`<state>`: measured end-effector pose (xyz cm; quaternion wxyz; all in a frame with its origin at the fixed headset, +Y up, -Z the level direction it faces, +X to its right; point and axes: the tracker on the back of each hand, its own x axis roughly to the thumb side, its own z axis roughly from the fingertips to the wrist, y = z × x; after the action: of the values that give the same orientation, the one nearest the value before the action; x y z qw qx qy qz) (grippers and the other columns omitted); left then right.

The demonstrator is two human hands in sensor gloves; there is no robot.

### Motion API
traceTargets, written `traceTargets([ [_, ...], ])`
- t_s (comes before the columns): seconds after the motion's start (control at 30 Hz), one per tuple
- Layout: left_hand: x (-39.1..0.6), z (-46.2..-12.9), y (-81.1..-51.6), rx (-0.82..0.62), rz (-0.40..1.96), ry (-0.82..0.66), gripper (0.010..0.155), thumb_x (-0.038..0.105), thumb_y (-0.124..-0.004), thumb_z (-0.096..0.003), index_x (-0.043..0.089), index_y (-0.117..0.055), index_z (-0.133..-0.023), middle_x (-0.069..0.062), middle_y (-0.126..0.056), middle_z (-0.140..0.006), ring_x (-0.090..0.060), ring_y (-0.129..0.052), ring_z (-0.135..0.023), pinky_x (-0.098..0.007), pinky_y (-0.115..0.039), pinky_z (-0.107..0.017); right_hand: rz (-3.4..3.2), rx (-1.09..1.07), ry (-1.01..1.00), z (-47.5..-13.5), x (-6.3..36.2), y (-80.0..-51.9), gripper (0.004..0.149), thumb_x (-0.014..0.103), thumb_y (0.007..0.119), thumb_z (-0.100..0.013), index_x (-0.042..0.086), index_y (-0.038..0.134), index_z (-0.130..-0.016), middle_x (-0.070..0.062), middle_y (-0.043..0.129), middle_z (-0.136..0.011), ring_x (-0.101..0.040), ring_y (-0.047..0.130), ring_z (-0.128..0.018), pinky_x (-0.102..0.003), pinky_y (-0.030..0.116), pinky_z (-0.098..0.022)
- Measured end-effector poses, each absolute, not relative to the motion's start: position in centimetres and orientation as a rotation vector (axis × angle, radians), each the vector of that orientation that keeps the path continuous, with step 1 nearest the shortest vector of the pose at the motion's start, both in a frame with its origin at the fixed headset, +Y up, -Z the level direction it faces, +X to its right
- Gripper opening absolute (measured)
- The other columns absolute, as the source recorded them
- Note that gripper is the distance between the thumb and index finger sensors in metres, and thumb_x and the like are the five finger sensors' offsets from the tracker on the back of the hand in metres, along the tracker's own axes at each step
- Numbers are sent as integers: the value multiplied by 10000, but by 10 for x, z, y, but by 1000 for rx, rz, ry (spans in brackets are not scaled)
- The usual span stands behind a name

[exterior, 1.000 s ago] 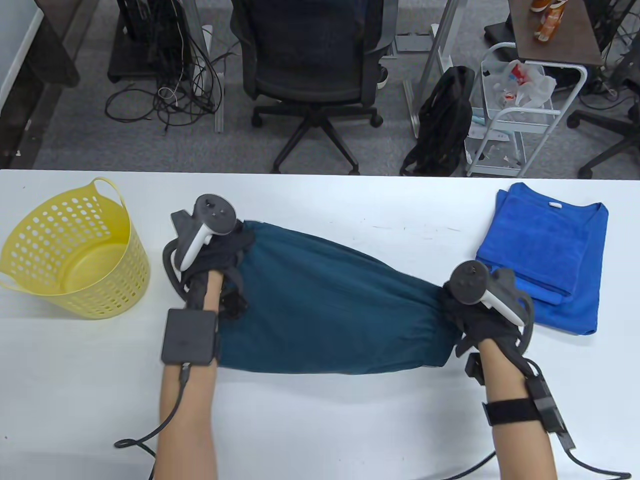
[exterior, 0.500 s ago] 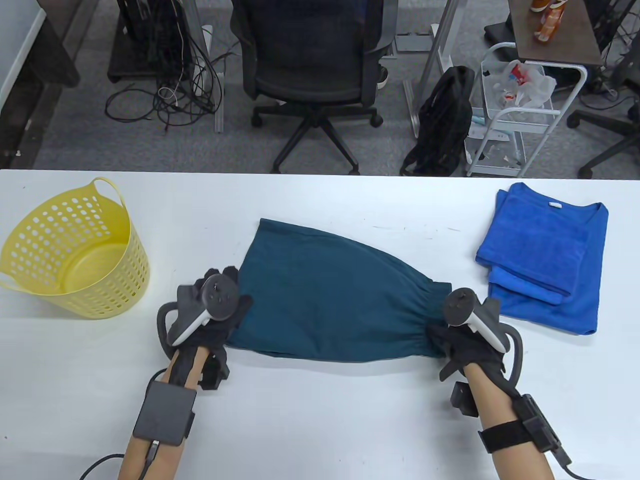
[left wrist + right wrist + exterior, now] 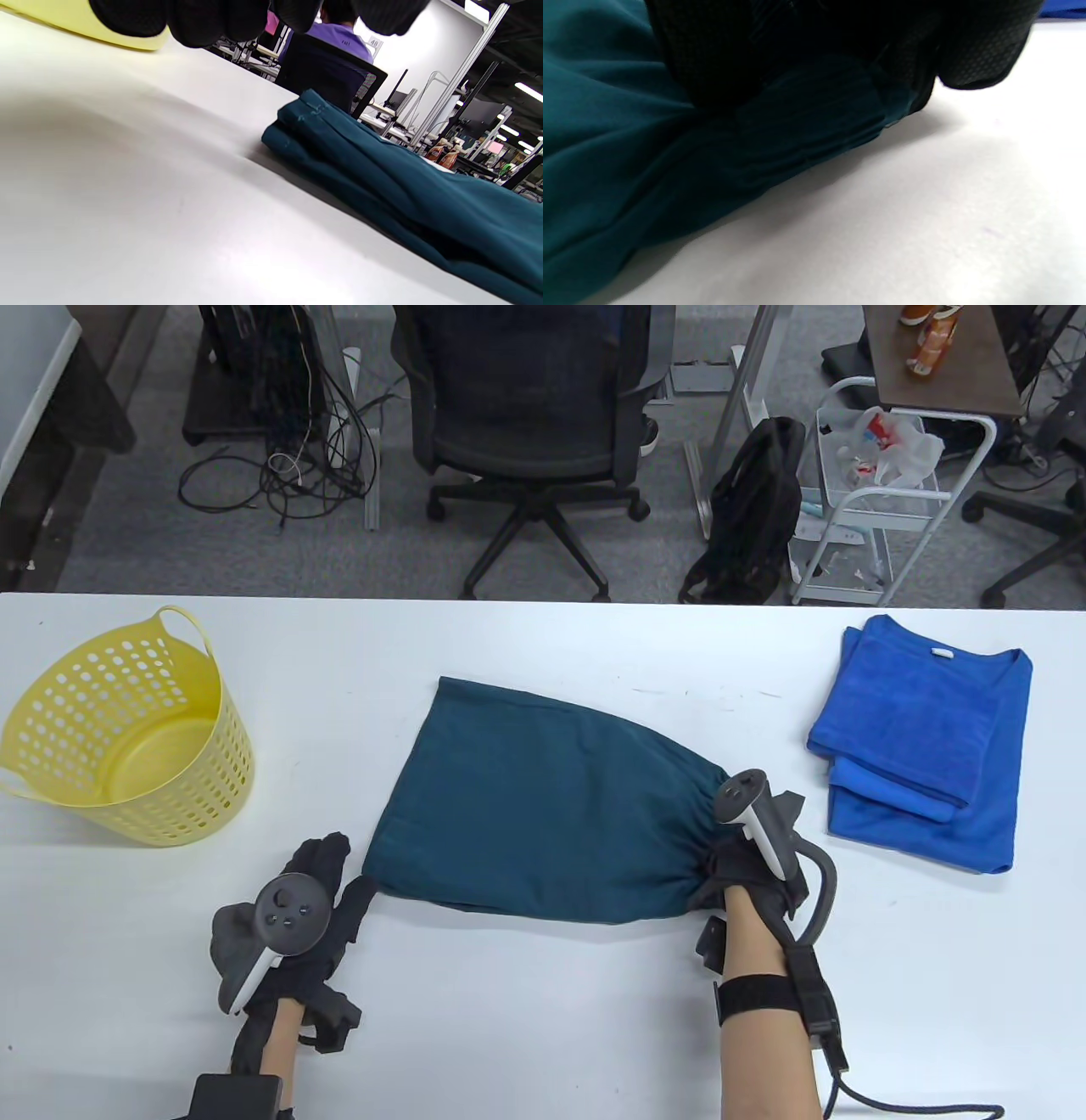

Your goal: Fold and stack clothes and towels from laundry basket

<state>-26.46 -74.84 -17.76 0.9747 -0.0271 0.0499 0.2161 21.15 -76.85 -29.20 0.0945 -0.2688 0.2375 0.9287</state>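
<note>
A dark teal garment (image 3: 543,806) lies folded on the white table (image 3: 543,1027), its right end gathered into pleats. My right hand (image 3: 730,869) grips that gathered end; in the right wrist view my gloved fingers (image 3: 721,55) press on the teal cloth (image 3: 606,148). My left hand (image 3: 327,882) lies open on the table just left of the garment's near left corner, not touching it. In the left wrist view my fingertips (image 3: 212,21) hang above the bare table, apart from the garment's folded corner (image 3: 382,178).
A yellow perforated laundry basket (image 3: 127,729) stands at the table's left, with nothing visible inside. A stack of folded blue clothes and towels (image 3: 925,746) lies at the right, close to my right hand. An office chair (image 3: 526,407) stands beyond the far edge.
My left hand let go of the garment's far left corner and drew back toward me. My right hand moved left, bunching the right end. The garment now lies narrower.
</note>
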Motion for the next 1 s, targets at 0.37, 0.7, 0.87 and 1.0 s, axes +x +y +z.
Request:
traceTargets([
  [0.37,-272,-182,-756,-56,441,98,762,545,-667,-593,140,-480,-1211,-286,-529,-1237,-551,-632,-1070,-689,-624,-711,2612,-807,621,-287,213,-778,898,331,945,-531,-205,499,-1097,-280,712,-844,-439,759,-727,-788,590,-598],
  [0.7,-266,-182,-756,-51,406,64,764,547,-666,-591,151,-468,-1214,-285,-517,-1242,-551,-620,-1077,-689,-622,-715,2824,-722,555,-287,195,-777,722,263,892,-582,-151,501,-1026,-408,666,-916,-441,822,-695,-639,790,-548],
  [0.87,-267,-182,-755,-55,411,59,786,548,-662,-593,140,-428,-1223,-291,-501,-1245,-553,-613,-1079,-688,-621,-717,2716,-608,541,-282,211,-779,933,269,867,-596,-145,238,-1148,-262,707,-873,-337,851,-635,-531,821,-522],
  [1.0,-268,-182,-756,-56,428,58,805,549,-662,-594,130,-397,-1229,-297,-494,-1245,-557,-611,-1078,-689,-621,-715,2269,-352,475,-273,245,-774,916,224,739,-658,130,-53,-1108,-319,652,-966,-427,842,-701,-494,855,-508],
])
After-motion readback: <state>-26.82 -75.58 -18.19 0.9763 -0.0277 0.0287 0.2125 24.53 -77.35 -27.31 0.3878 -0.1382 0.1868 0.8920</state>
